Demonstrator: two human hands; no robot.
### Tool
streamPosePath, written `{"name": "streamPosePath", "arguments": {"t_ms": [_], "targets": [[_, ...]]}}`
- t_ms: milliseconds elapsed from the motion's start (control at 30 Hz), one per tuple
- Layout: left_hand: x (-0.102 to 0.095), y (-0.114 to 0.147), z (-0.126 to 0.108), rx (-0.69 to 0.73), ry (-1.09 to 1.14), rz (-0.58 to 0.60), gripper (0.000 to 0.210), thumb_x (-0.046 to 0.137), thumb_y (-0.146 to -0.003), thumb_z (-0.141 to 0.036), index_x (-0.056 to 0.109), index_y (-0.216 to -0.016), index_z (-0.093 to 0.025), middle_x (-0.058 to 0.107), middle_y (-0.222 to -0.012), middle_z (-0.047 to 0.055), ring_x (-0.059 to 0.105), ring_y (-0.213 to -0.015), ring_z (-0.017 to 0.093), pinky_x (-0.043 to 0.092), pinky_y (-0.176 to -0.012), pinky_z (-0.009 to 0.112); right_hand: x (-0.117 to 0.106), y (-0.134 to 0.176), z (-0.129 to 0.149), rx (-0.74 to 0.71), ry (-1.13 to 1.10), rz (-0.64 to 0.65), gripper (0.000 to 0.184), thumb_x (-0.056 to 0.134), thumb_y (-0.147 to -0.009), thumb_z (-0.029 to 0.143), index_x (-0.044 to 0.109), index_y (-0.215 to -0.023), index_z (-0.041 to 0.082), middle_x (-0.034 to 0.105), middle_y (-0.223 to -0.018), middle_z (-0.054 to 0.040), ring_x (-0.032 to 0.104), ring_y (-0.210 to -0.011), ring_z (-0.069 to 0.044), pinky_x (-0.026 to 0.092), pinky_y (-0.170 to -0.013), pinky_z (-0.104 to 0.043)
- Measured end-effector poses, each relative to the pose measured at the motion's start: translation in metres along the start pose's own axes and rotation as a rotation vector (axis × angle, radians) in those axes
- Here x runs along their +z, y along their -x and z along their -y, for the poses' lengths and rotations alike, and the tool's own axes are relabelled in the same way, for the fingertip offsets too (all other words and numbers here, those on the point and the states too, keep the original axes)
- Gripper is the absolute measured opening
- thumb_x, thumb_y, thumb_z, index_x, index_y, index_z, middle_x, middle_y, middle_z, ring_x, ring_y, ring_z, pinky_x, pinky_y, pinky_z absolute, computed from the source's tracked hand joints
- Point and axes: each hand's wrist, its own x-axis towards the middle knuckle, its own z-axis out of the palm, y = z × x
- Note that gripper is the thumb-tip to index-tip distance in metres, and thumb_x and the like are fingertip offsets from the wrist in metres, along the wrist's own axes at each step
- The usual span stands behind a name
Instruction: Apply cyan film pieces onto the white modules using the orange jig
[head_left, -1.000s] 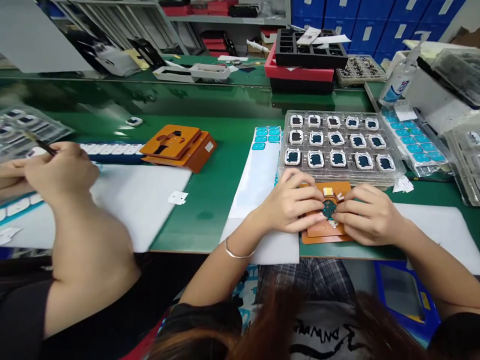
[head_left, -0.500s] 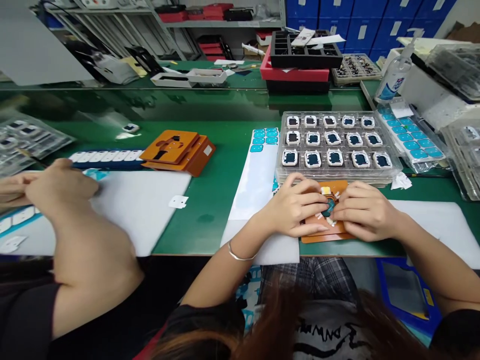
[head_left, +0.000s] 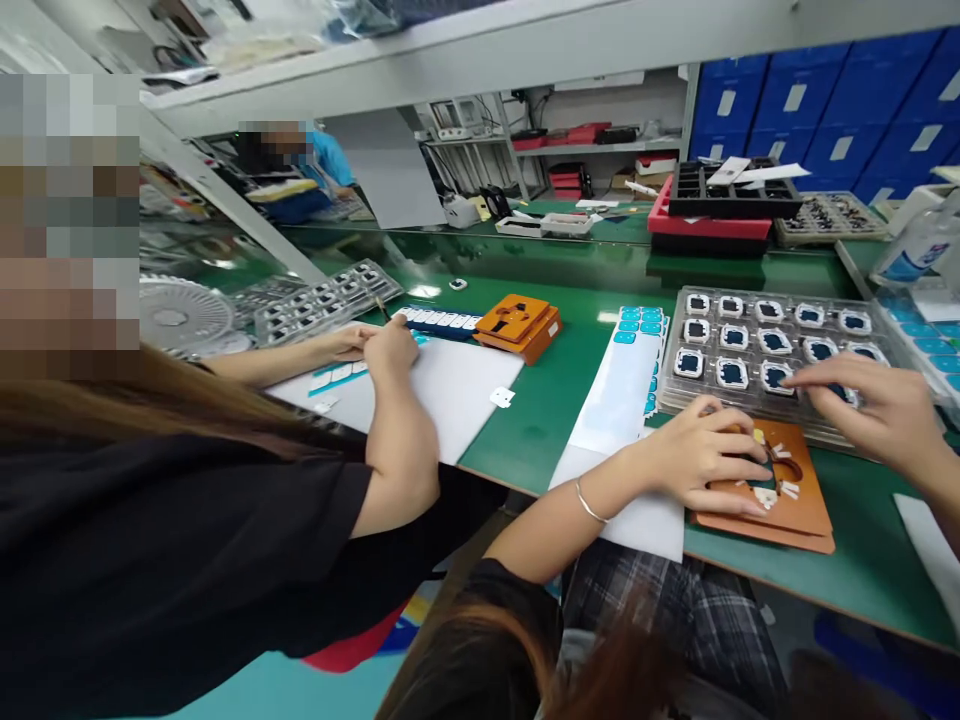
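My left hand (head_left: 709, 462) rests over the orange jig plate (head_left: 806, 520), its curved fingers on a small dark green piece (head_left: 763, 474), partly hidden beneath them. Small white tabs and a yellow tab lie around the round recess of the jig. My right hand (head_left: 874, 400) reaches over the clear plastic tray (head_left: 675, 395), fingers stretched out. Its fingertips are at the edge of a white watch housing (head_left: 777, 378) with a dark inside, in the front row; whether they touch is unclear. Several like housings sit in rows, some partly covered by this hand.
White sheets with teal stickers (head_left: 630, 325) lie left of the tray. At my left a co-worker's hands (head_left: 386, 345) work over a white mat (head_left: 465, 400), near another orange jig (head_left: 517, 325). Stacked red and black trays (head_left: 709, 235) stand behind; a pump bottle (head_left: 911, 250) is at right.
My right hand has left the jig and moved to the tray of housings. My left hand stays over the jig. The view has swung left, showing more of the co-worker.
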Motion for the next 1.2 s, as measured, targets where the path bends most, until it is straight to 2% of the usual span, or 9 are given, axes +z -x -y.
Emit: {"name": "streamPosePath", "arguments": {"t_ms": [100, 200, 300, 433, 600, 767, 933, 1067, 1200], "targets": [[0.002, 0.0, -0.002, -0.008, 0.029, -0.01, 0.041, 0.049, -0.095, -0.054, 0.072, -0.103, -0.022, 0.073, -0.113, 0.004, 0.058, -0.108, 0.023, 0.031, -0.092, 0.042, 0.022, -0.043, -0.012, 0.105, 0.14, 0.252, 0.026, 0.046, -0.092, 0.02, 0.069, -0.104, 0.017, 0.074, -0.104, -0.0108, 0.068, -0.092, -0.025, 0.052, -0.078, -0.037], [0.004, 0.001, -0.003, -0.028, 0.047, -0.017, 0.042, 0.052, -0.093, -0.056, 0.072, -0.104, -0.021, 0.074, -0.112, 0.003, 0.058, -0.107, 0.022, 0.031, -0.092, 0.042, 0.054, -0.075, -0.021, 0.132, 0.246, 0.419, 0.034, 0.045, -0.092, 0.023, 0.066, -0.117, 0.017, 0.072, -0.11, -0.0142, 0.061, -0.109, -0.03, 0.048, -0.085, -0.042], [0.006, 0.003, -0.003, -0.023, 0.053, -0.02, 0.044, 0.052, -0.093, -0.057, 0.073, -0.104, -0.02, 0.074, -0.111, 0.003, 0.058, -0.108, 0.023, 0.031, -0.092, 0.043, 0.081, -0.09, -0.026, 0.13, 0.262, 0.461, 0.029, 0.048, -0.092, 0.027, 0.069, -0.11, 0.019, 0.072, -0.107, -0.0155, 0.057, -0.112, -0.032, 0.044, -0.084, -0.041], [0.006, 0.004, -0.002, -0.002, 0.047, -0.023, 0.044, 0.052, -0.093, -0.056, 0.072, -0.106, -0.02, 0.074, -0.112, 0.004, 0.057, -0.112, 0.024, 0.031, -0.094, 0.044, 0.094, -0.096, -0.031, 0.1, 0.158, 0.448, 0.02, 0.06, -0.086, 0.029, 0.072, -0.101, 0.021, 0.075, -0.091, -0.0083, 0.061, -0.094, -0.028, 0.044, -0.077, -0.036], [0.004, 0.004, -0.002, -0.027, 0.048, -0.014, 0.046, 0.052, -0.093, -0.059, 0.072, -0.105, -0.019, 0.074, -0.11, 0.004, 0.058, -0.11, 0.024, 0.031, -0.093, 0.043, 0.075, -0.092, -0.03, 0.151, 0.048, 0.327, 0.021, 0.058, -0.089, 0.03, 0.074, -0.101, 0.022, 0.076, -0.096, -0.0063, 0.062, -0.084, -0.024, 0.046, -0.079, -0.038], [0.001, 0.003, -0.004, 0.025, 0.056, -0.113, 0.044, 0.051, -0.093, -0.056, 0.071, -0.101, -0.018, 0.074, -0.105, 0.005, 0.058, -0.105, 0.024, 0.031, -0.092, 0.043, 0.02, -0.042, 0.005, 0.154, -0.229, 0.12, 0.02, 0.058, -0.091, 0.035, 0.075, -0.098, 0.025, 0.073, -0.091, -0.0048, 0.063, -0.075, -0.019, 0.048, -0.065, -0.033], [0.0, 0.004, -0.003, 0.069, 0.048, -0.217, 0.04, 0.053, -0.094, -0.052, 0.069, -0.09, -0.016, 0.073, -0.093, 0.005, 0.058, -0.096, 0.024, 0.032, -0.088, 0.043, -0.017, 0.017, 0.036, 0.31, -0.295, 0.182, 0.013, 0.066, -0.089, 0.035, 0.071, -0.093, 0.024, 0.07, -0.079, -0.0022, 0.062, -0.061, -0.014, 0.05, -0.053, -0.026], [-0.003, 0.004, -0.003, 0.051, 0.067, -0.218, 0.039, 0.053, -0.094, -0.053, 0.069, -0.093, -0.018, 0.073, -0.094, 0.004, 0.057, -0.098, 0.025, 0.032, -0.088, 0.043, -0.018, 0.044, 0.033, 0.51, -0.393, 0.171, 0.027, 0.078, -0.078, 0.043, 0.064, -0.086, 0.022, 0.065, -0.067, 0.0003, 0.062, -0.052, -0.013, 0.05, -0.044, -0.022], [-0.005, 0.004, -0.004, 0.017, 0.056, -0.169, 0.039, 0.049, -0.095, -0.054, 0.069, -0.096, -0.02, 0.074, -0.097, 0.004, 0.056, -0.101, 0.025, 0.031, -0.09, 0.043, -0.014, 0.049, 0.03, 0.524, -0.454, 0.302, 0.032, 0.076, -0.079, 0.049, 0.061, -0.084, 0.022, 0.062, -0.063, 0.0017, 0.06, -0.051, -0.013, 0.05, -0.044, -0.022]]}}
